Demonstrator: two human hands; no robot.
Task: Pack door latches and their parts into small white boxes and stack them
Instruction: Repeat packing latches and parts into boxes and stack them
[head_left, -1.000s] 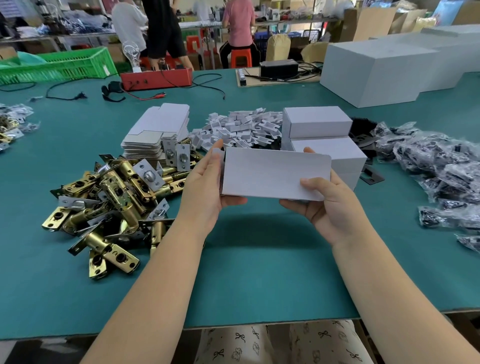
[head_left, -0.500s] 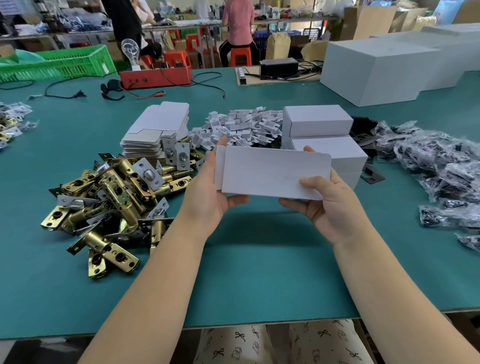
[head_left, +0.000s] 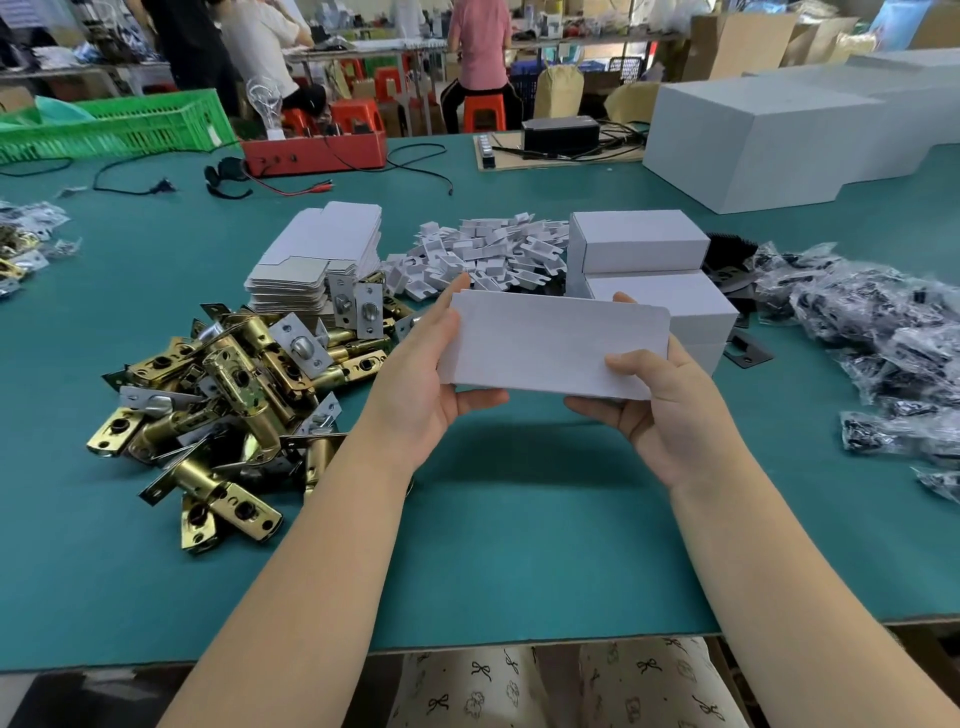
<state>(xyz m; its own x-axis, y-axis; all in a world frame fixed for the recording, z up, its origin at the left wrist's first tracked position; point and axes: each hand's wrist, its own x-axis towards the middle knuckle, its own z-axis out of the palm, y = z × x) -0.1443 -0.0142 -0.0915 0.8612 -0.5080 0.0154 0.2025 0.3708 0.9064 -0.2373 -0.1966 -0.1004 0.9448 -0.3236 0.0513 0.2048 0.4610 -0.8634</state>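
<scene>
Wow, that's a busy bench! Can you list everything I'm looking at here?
flat white box blank: one, white, held above the table's middle
door latches: a heap, brass with silver faceplates, left of the hands
stack of flat blanks: one, white, behind the latches
plastic clips: a heap, white, centre back
closed small boxes: a stack, white, behind the held blank
bagged parts: a heap, black in clear bags, right
large cartons: several, white, far right
crate: one, green, far left
red tray: one, far edge
table: one, teal top
left hand: grips the blank's left end
right hand: grips its right end
</scene>
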